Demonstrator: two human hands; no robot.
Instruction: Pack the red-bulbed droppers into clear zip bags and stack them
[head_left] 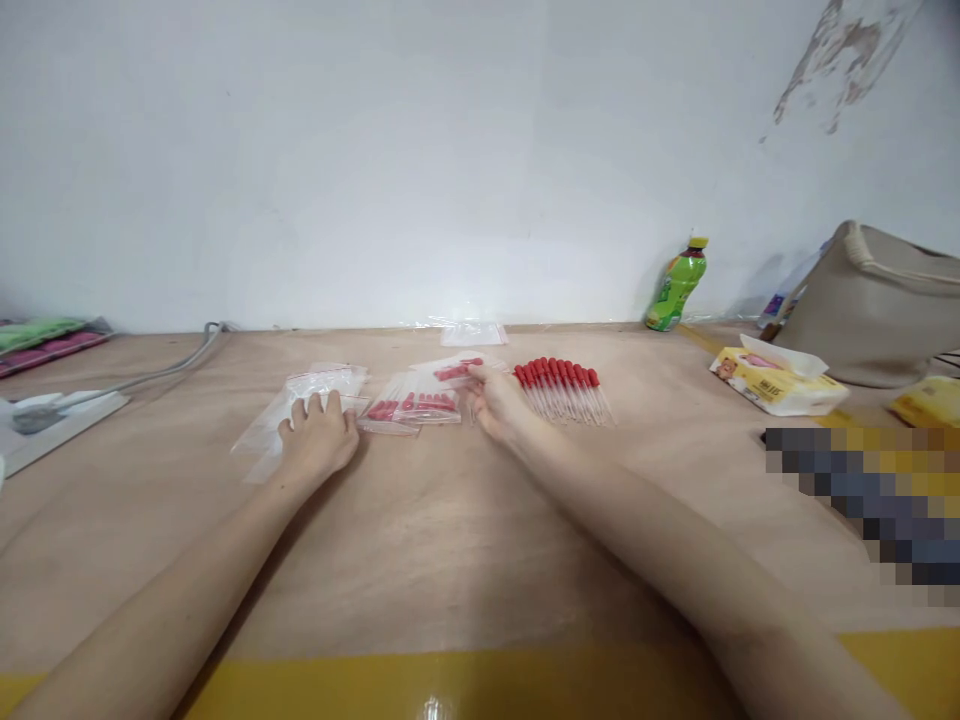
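My left hand (pixel 319 432) lies with spread fingers on a pile of clear plastic zip bags (pixel 330 380). My right hand (pixel 495 400) has its fingers closed at the right edge of a clear bag with red-tipped pieces (pixel 452 372); the fingertips are partly hidden. Between my hands, more bags with red-tipped pieces (pixel 427 403) overlap on the table. Just right of my right hand, a row of several thin clear sticks with red heads (pixel 556 375) lies side by side, red ends toward the wall.
Behind the bags, another clear bag (pixel 474 334) lies by the wall. A green bottle (pixel 677 287), yellow tissue pack (pixel 776 382) and grey bag (pixel 874 300) stand at the right. A grey cable (pixel 176 365) and white board (pixel 64 430) are at the left.
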